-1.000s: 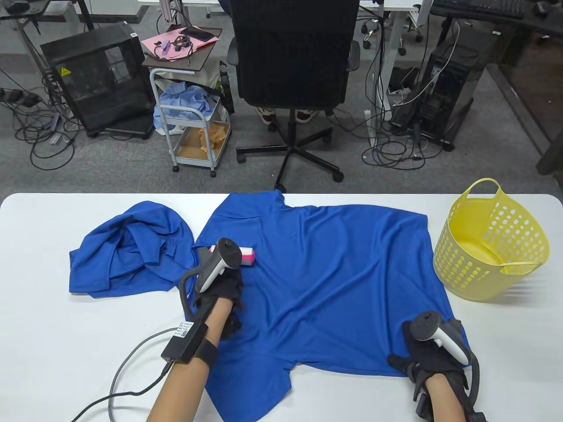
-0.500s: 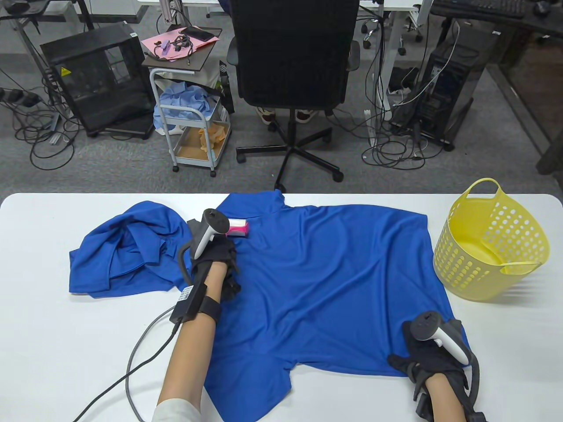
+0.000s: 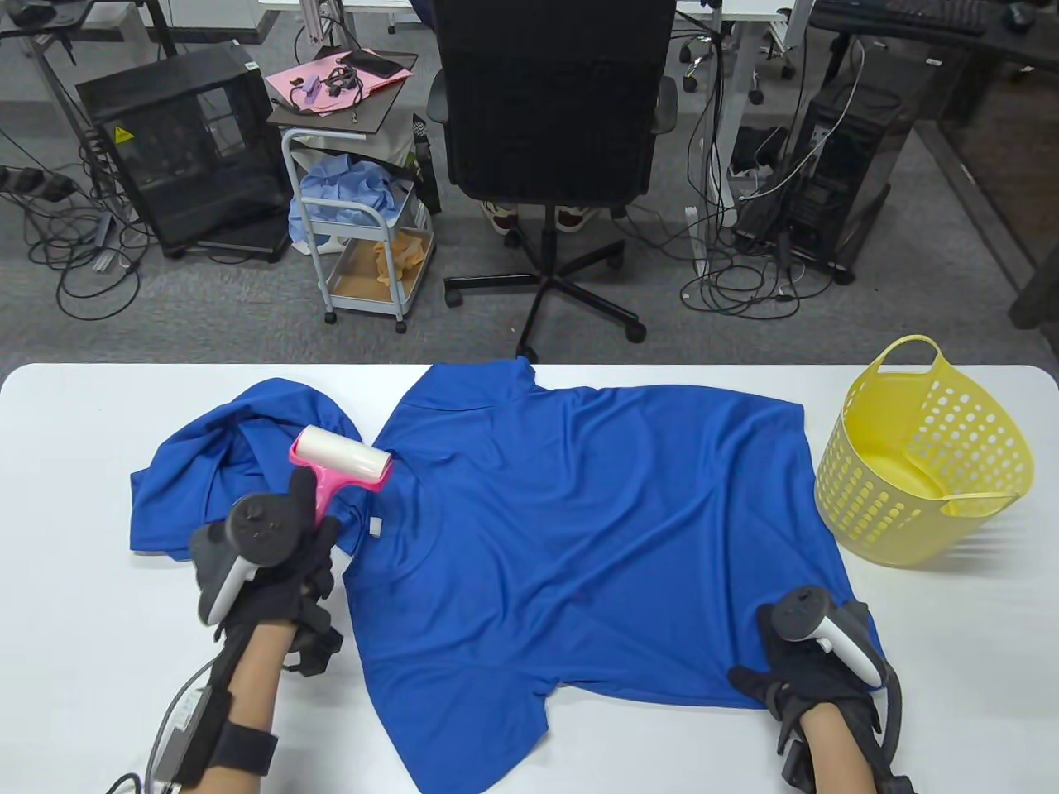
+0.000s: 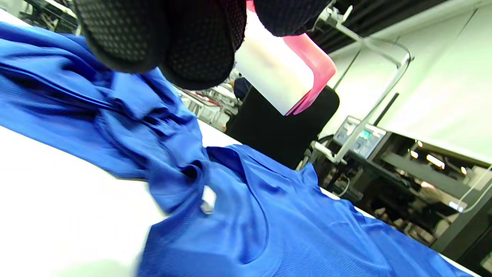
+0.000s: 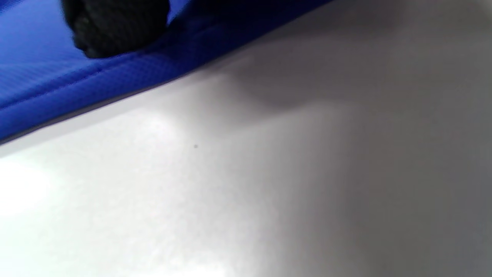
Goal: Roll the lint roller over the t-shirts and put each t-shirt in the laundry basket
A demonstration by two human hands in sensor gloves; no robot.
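Note:
A blue t-shirt [image 3: 596, 529] lies spread flat across the middle of the white table [image 3: 74, 628]. A second blue t-shirt [image 3: 223, 463] lies crumpled to its left. My left hand [image 3: 281, 571] grips the pink handle of a lint roller [image 3: 341, 463], lifted above the crumpled shirt; its white roll [image 4: 273, 79] shows under my fingers [image 4: 192, 42] in the left wrist view. My right hand [image 3: 794, 678] rests flat on the spread shirt's near right corner, and a fingertip [image 5: 115, 27] presses the hem [image 5: 96, 88] there. The yellow laundry basket [image 3: 927, 455] stands at the right, with nothing visible inside.
A black office chair [image 3: 550, 124] stands beyond the table's far edge, with a small cart [image 3: 364, 231] and computer towers [image 3: 836, 165] on the floor. A cable [image 3: 165, 736] trails from my left wrist over the table's near left part.
My left hand has pulled the lint roller back from the spread shirt's collar area, left and toward me, lifting it over the crumpled shirt. The right hand has not moved.

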